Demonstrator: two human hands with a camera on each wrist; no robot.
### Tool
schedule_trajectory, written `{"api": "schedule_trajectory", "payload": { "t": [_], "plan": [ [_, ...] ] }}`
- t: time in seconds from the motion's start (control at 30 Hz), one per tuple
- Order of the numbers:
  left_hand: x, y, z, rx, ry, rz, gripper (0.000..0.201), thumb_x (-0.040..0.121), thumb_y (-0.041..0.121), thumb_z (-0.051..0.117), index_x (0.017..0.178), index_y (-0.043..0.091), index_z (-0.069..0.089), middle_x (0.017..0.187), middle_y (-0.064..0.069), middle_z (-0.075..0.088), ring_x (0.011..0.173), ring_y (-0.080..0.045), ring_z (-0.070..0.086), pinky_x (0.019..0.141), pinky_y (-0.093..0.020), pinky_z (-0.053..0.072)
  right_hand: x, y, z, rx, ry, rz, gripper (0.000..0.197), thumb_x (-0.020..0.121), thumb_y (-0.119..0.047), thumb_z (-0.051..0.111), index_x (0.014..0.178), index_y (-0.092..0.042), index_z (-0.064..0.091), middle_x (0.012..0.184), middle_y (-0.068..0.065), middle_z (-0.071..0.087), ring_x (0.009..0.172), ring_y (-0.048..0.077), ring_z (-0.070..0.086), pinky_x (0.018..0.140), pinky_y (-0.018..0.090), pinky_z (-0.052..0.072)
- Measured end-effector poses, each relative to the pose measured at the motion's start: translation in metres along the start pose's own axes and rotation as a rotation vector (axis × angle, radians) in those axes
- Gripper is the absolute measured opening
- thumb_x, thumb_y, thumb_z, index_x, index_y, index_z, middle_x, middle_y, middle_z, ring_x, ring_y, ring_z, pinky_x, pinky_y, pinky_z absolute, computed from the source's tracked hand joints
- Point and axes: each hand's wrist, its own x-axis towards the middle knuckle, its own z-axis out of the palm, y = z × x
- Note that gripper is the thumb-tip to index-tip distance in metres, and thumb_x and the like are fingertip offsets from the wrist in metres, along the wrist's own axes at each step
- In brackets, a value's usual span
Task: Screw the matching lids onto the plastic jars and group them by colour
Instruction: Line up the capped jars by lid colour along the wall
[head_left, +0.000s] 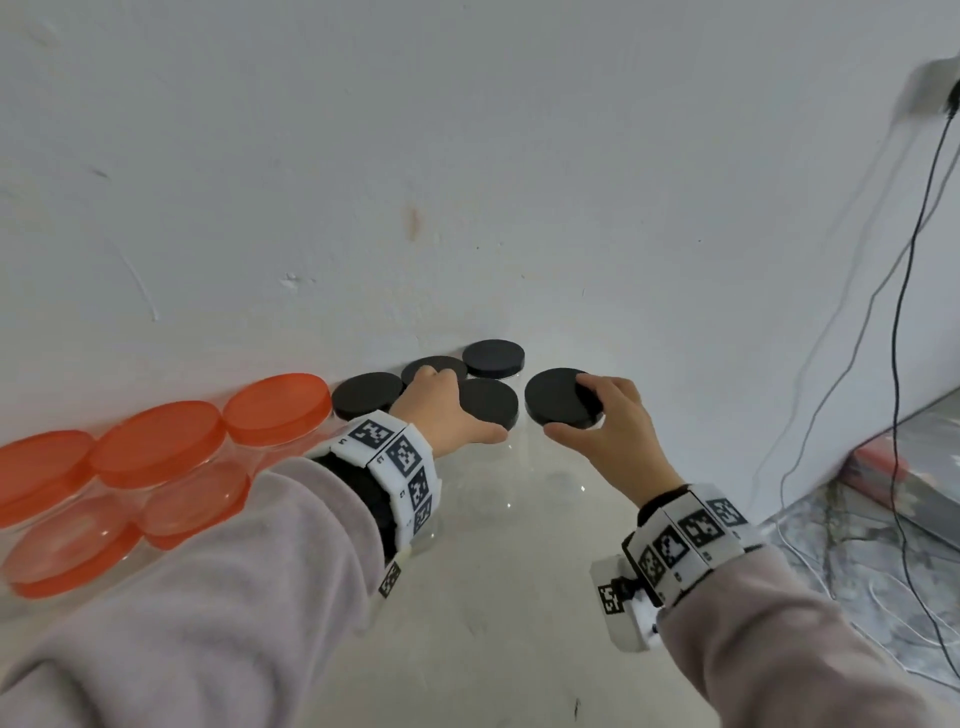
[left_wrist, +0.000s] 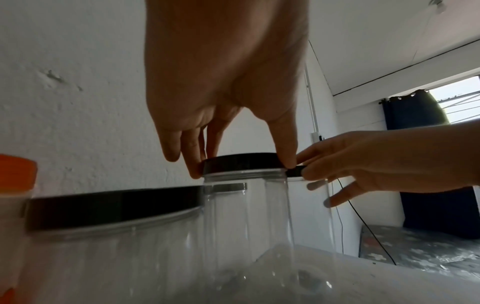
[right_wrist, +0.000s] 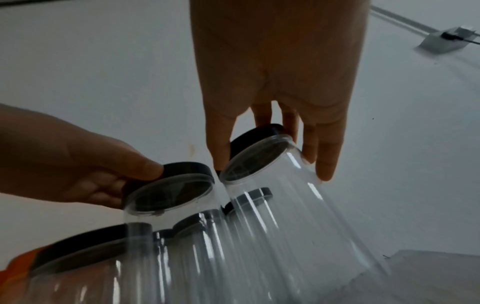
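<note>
Several clear plastic jars with black lids stand clustered against the white wall. My left hand (head_left: 462, 404) grips the rim of one black lid (head_left: 493, 402) from above, with fingers on its far side and thumb on the near edge (left_wrist: 288, 160). Right beside it, my right hand (head_left: 576, 410) grips the black lid (head_left: 553, 397) of the neighbouring jar (right_wrist: 291, 201), which touches the left one. In the right wrist view the thumb and fingers (right_wrist: 324, 162) straddle that lid (right_wrist: 249, 139). Several orange-lidded jars (head_left: 161, 441) are grouped at the left.
Three more black-lidded jars (head_left: 493, 358) stand behind my hands at the wall. A black cable (head_left: 904, 322) hangs from a wall socket at the right. Past the table's right edge lies a speckled floor (head_left: 857, 545) with thin white wires.
</note>
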Motion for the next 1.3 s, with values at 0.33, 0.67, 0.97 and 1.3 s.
{"api": "schedule_trajectory", "payload": {
  "t": [0.33, 0.67, 0.97, 1.3],
  "plan": [
    [0.006, -0.006, 0.008, 0.032, -0.005, -0.026, 0.07, 0.076, 0.051, 0.072, 0.124, 0.007, 0.047, 0.127, -0.008, 0.039, 0.106, -0.027, 0.055, 0.093, -0.038, 0.047, 0.042, 0.001, 0.031, -0.025, -0.146, 0.034, 0.06, 0.079, -0.023, 0.076, 0.132, -0.015, 0.05, 0.12, -0.004, 0.041, 0.091, 0.001, 0.049, 0.079, 0.013, 0.036],
    [0.014, -0.006, 0.018, 0.101, -0.023, -0.051, 0.069, 0.085, 0.052, 0.063, 0.13, 0.004, 0.041, 0.133, -0.012, 0.036, 0.107, -0.028, 0.055, 0.092, -0.037, 0.048, 0.051, 0.002, 0.029, -0.054, -0.176, 0.049, 0.063, 0.08, -0.024, 0.074, 0.136, -0.017, 0.047, 0.125, -0.003, 0.039, 0.102, 0.011, 0.047, 0.084, 0.022, 0.038],
    [0.019, -0.008, 0.018, 0.126, -0.037, -0.047, 0.074, 0.086, 0.055, 0.059, 0.134, 0.003, 0.038, 0.137, -0.013, 0.033, 0.11, -0.028, 0.054, 0.094, -0.037, 0.047, 0.056, 0.003, 0.024, -0.115, -0.249, 0.023, 0.063, 0.082, -0.024, 0.072, 0.139, -0.016, 0.045, 0.129, 0.0, 0.04, 0.106, 0.012, 0.043, 0.086, 0.021, 0.033],
    [0.007, -0.042, 0.001, 0.025, -0.008, -0.054, 0.101, 0.074, 0.066, 0.066, 0.147, 0.011, 0.024, 0.146, -0.011, 0.03, 0.132, -0.027, 0.038, 0.105, -0.038, 0.038, 0.057, -0.007, 0.023, -0.304, -0.275, -0.041, 0.059, 0.083, -0.047, 0.067, 0.135, -0.026, 0.048, 0.15, 0.002, 0.028, 0.137, 0.024, 0.025, 0.112, 0.048, 0.025]
  ]
}}
